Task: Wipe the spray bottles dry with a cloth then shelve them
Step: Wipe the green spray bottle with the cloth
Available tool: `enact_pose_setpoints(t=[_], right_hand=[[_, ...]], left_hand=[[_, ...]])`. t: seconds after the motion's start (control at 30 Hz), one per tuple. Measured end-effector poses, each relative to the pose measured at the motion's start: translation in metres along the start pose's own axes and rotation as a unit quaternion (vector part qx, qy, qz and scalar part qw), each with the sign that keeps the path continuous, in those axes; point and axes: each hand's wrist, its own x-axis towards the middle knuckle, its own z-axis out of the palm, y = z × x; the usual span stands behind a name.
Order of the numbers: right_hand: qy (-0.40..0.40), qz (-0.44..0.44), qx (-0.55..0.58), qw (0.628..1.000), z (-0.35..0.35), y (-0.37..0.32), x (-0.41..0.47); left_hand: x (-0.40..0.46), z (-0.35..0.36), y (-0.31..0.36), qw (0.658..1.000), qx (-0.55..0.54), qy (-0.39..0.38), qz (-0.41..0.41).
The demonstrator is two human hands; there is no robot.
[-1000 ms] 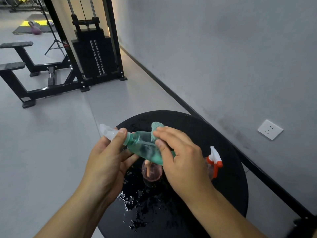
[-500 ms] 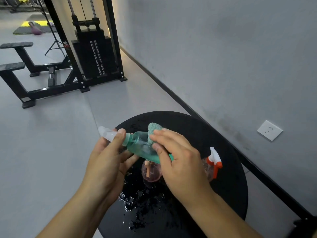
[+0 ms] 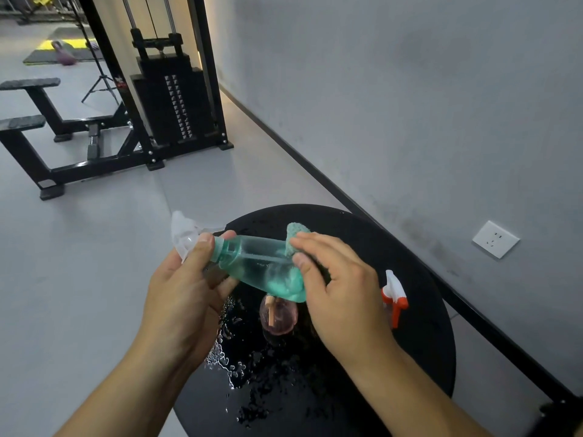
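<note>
Above the wet desk (image 3: 419, 310), the left hand (image 3: 183, 298) pinched the green spray bottle (image 3: 262, 266) at its neck while the right hand (image 3: 344, 291) pressed the cloth (image 3: 296, 230) around its body; turning the bottle would likely dry every side.

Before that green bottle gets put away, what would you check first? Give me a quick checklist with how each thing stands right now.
1. Left hand grips the green spray bottle at its neck: ok.
2. Right hand presses the teal cloth against the bottle body: ok.
3. Bottle fully dry: cannot tell.
4. Round black table dry: not ok, water droplets lie on it.
5. Red-and-white spray bottle and pink bottle wiped: cannot tell.
6. Shelf in sight: not ok.
</note>
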Motion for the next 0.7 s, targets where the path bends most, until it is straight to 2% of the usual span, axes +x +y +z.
enact_pose_setpoints(t=[0.2, 0.37, 0.53, 0.7], right_hand=[[-0.057, -0.039, -0.008, 0.998, 0.004, -0.008, -0.006], [-0.03, -0.023, -0.009, 0.999, 0.001, -0.003, -0.003], [-0.065, -0.067, -0.026, 0.995, 0.006, -0.003, -0.008], [-0.042, -0.041, -0.003, 0.998, 0.006, -0.002, -0.006]], left_hand=[[-0.006, 0.002, -0.005, 0.999, 0.027, -0.03, 0.0], [0.002, -0.002, 0.003, 1.0, 0.006, -0.001, 0.015], [0.003, -0.003, 0.002, 1.0, 0.009, -0.001, 0.004], [0.005, -0.004, 0.009, 1.0, -0.008, 0.015, 0.015]])
